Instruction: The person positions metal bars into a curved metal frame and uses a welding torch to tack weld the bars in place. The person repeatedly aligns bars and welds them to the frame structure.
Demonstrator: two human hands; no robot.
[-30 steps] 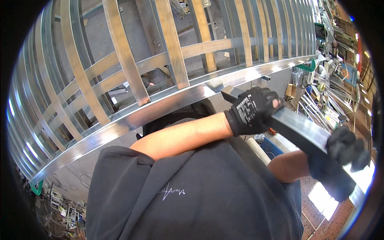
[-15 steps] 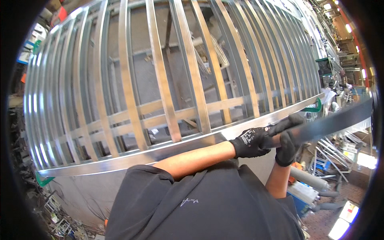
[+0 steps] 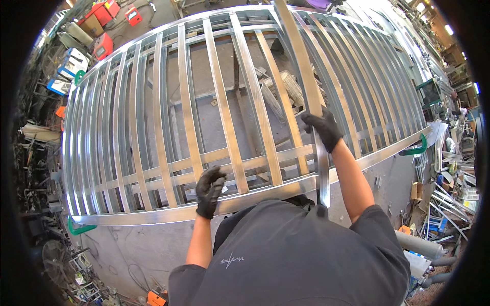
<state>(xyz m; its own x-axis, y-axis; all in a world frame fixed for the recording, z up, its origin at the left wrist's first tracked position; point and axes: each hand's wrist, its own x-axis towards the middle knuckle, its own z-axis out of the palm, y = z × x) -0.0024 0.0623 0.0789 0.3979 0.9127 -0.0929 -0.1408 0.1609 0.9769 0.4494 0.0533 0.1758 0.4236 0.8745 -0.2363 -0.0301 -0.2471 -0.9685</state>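
A large metal frame of parallel bars, its near rail in front of my body, fills the middle of the head view. My right hand, in a black glove, is closed around a long flat metal bar. That bar runs lengthwise over the other bars, and its near end sticks out past the near rail. Whether it rests on the frame or is held just above it, I cannot tell. My left hand, gloved too, hovers by the near rail with loosely bent fingers apart and nothing in them.
Green clamps grip the frame's corners. Beneath the bars a light-coloured crate shows on the floor. Scrap metal lengths lie in a heap at the right. Red machines stand at the far left, and a fan at the near left.
Both hands were on the bar at the right; now it lies lengthwise over the frame. My left hand has let go and moved left, while my right hand has moved farther out over the frame.
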